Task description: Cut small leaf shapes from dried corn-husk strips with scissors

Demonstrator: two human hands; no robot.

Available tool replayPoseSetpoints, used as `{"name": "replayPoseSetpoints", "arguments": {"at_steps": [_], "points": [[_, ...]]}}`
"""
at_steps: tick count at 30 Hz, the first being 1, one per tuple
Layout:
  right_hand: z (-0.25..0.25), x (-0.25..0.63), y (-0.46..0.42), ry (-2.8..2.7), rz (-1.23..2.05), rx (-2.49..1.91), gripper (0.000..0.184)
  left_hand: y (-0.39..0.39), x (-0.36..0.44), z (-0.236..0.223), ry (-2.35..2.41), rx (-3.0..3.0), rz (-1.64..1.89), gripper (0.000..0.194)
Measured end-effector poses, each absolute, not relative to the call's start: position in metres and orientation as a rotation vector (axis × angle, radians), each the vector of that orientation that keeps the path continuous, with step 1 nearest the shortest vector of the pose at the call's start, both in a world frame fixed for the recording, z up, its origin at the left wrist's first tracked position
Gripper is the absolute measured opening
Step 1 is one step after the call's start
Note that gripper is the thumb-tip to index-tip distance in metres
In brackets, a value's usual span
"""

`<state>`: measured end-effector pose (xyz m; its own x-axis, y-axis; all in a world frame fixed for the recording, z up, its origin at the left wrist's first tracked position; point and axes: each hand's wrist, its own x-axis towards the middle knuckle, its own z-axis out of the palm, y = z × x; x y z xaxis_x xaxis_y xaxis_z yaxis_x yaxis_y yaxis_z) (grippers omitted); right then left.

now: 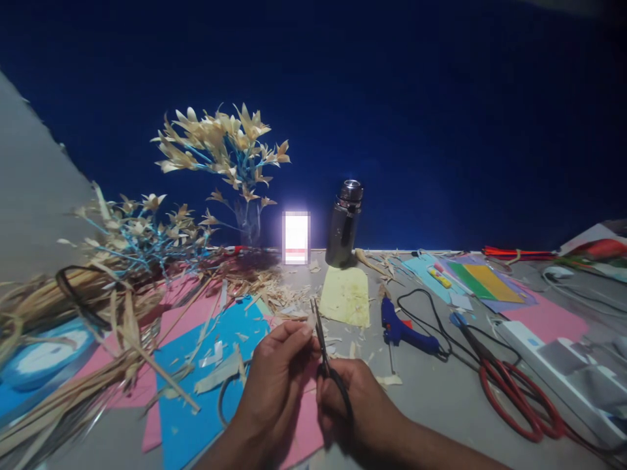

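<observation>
My left hand [277,365] is closed in a pinch, with thumb and fingertips on a small pale piece of dried husk [311,318]. My right hand [362,395] grips black-handled scissors [337,382], its fingers at the loops. The scissors' narrow blades [320,331] point up and away from me, right beside the pale piece. Whether the blades touch it I cannot tell. Beneath my hands lies pink paper [306,424]. By my left wrist, a dark ring [223,398] rests partly hidden on a blue sheet [181,431].
Dried-husk flowers [245,130] stand at the back beside a lit screen [296,235] and a flask [343,225]. Husk strips [127,326] cover the left. Rightward lie a blue glue gun [409,334], red-handled scissors [509,391], a power strip [543,372] and a yellow sheet [345,287].
</observation>
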<state>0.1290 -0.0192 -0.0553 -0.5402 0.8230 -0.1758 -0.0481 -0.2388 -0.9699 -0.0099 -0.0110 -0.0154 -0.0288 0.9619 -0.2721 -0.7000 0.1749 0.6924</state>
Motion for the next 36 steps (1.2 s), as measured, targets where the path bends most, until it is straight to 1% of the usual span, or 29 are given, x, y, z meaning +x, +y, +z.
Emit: {"name": "replayPoseSetpoints", "arguments": {"at_steps": [3,9,14,19,22,25,29,32,36], "points": [[-0.059,0.129,-0.02,-1.355,1.856,-0.959,0.06,-0.012,-0.01,-0.015,0.818,0.412,1.392,0.013],[-0.056,0.126,-0.019,-1.264,1.853,-0.935,0.06,-0.014,-0.01,-0.006,0.858,0.404,1.383,0.014],[-0.034,0.135,-0.011,-0.911,1.713,-1.04,0.045,-0.018,-0.008,-0.001,0.917,0.524,1.19,0.014],[-0.019,0.151,-0.004,-1.086,1.568,-1.054,0.032,-0.023,-0.007,-0.009,0.978,0.756,1.068,0.013],[-0.017,0.152,-0.005,-1.117,1.51,-1.065,0.025,-0.024,-0.006,-0.011,0.965,0.739,1.069,0.011],[-0.02,0.148,-0.006,-1.043,1.457,-1.035,0.029,-0.025,-0.003,-0.008,0.871,0.648,1.069,0.008],[-0.023,0.143,-0.007,-0.984,1.454,-1.001,0.037,-0.025,0.0,-0.008,0.82,0.651,1.057,0.017],[-0.021,0.141,-0.008,-0.991,1.453,-1.007,0.039,-0.024,-0.001,-0.009,0.846,0.582,1.137,0.014],[-0.016,0.143,-0.01,-0.972,1.678,-0.951,0.04,-0.019,-0.009,-0.006,0.881,0.564,1.156,0.01]]}}
